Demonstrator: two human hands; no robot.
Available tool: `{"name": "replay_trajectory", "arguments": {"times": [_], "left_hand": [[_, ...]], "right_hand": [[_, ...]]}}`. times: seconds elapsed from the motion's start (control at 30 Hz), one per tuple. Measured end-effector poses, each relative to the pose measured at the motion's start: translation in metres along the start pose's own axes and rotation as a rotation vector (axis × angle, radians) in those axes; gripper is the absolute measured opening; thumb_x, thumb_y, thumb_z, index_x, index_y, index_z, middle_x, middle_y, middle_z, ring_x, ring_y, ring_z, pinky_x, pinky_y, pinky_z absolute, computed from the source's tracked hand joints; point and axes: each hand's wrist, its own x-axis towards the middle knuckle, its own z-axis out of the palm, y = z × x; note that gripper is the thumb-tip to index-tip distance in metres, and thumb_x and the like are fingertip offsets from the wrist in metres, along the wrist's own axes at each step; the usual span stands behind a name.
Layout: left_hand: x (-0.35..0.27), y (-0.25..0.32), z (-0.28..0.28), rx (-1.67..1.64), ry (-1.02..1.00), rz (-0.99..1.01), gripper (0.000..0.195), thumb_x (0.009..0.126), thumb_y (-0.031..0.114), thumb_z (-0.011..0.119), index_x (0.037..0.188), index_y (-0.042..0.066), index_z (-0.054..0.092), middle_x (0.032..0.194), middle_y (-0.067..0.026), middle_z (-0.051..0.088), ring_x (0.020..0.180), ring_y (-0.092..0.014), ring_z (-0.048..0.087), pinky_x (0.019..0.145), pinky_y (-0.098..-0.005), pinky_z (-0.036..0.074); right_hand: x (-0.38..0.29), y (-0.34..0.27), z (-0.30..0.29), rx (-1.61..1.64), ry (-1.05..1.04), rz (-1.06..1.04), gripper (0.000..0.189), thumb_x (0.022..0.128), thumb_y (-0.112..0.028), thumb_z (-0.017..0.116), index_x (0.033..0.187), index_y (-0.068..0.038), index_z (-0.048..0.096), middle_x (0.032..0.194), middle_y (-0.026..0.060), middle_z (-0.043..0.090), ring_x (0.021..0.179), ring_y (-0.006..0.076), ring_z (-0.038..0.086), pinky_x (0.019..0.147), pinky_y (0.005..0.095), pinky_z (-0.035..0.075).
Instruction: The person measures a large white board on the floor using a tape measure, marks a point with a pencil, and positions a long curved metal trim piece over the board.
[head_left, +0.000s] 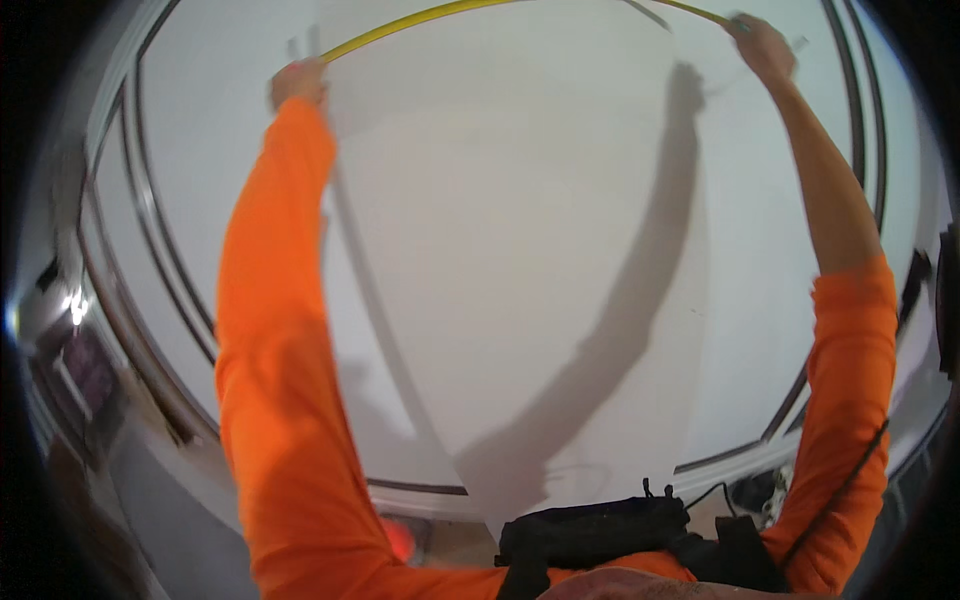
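A yellow tape measure (420, 21) spans the space between my hands, its blade bowed upward and partly cut off by the top of the picture. My left hand (298, 84), slightly blurred, grips it at the left end. At the other end my right hand (766, 51) closes around the tape; whether a case sits in either hand is unclear. Behind the blade stands a large pale panel (517, 225), narrowing toward the bottom in this view. Dark arm shadows fall across it.
Behind the panel is a broad white surface (750, 337) crossed by dark frame strips (847, 82). A black pouch (592, 531) is strapped to my front. Low beside my left arm is a blurred red object (400, 538). Bright light (77, 306) shines at far left.
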Motion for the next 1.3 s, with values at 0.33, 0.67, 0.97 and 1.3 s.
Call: {"name": "replay_trajectory", "arguments": {"times": [0.33, 0.67, 0.97, 1.3], "left_hand": [[-0.031, 0.004, -0.04, -0.254, -0.036, -0.054, 0.021, 0.078, 0.022, 0.073, 0.076, 0.007, 0.058, 0.057, -0.0033, 0.051, 0.042, -0.012, 0.043, 0.04, -0.0261, 0.036], [-0.04, -0.002, -0.043, -0.139, 0.037, -0.081, 0.02, 0.081, 0.025, 0.073, 0.08, 0.01, 0.06, 0.056, -0.0021, 0.049, 0.041, -0.011, 0.042, 0.04, -0.0253, 0.037], [-0.02, -0.005, -0.046, -0.086, 0.089, -0.093, 0.018, 0.082, 0.026, 0.071, 0.086, 0.01, 0.063, 0.056, -0.0025, 0.051, 0.042, -0.011, 0.043, 0.04, -0.0246, 0.036], [-0.018, -0.011, -0.046, -0.14, 0.045, -0.051, 0.023, 0.081, 0.028, 0.072, 0.081, 0.008, 0.06, 0.058, -0.0042, 0.053, 0.043, -0.011, 0.045, 0.039, -0.0242, 0.035]], "right_hand": [[-0.027, -0.031, -0.016, 0.118, 0.018, 0.103, 0.033, 0.089, -0.038, 0.059, 0.099, -0.009, 0.071, 0.104, 0.0139, 0.068, 0.104, 0.0351, 0.059, 0.085, 0.0464, 0.05], [-0.034, -0.027, -0.003, 0.41, 0.018, 0.111, 0.031, 0.088, -0.034, 0.06, 0.101, -0.008, 0.071, 0.102, 0.0148, 0.068, 0.101, 0.0334, 0.061, 0.086, 0.0463, 0.049], [-0.026, -0.029, 0.001, 0.419, 0.05, 0.089, 0.029, 0.088, -0.034, 0.061, 0.102, -0.01, 0.07, 0.102, 0.0136, 0.067, 0.102, 0.0315, 0.061, 0.087, 0.0454, 0.049], [-0.027, -0.023, 0.012, 0.441, 0.106, 0.044, 0.029, 0.088, -0.033, 0.06, 0.101, -0.01, 0.07, 0.106, 0.0136, 0.065, 0.107, 0.0321, 0.057, 0.09, 0.0467, 0.047]]}}
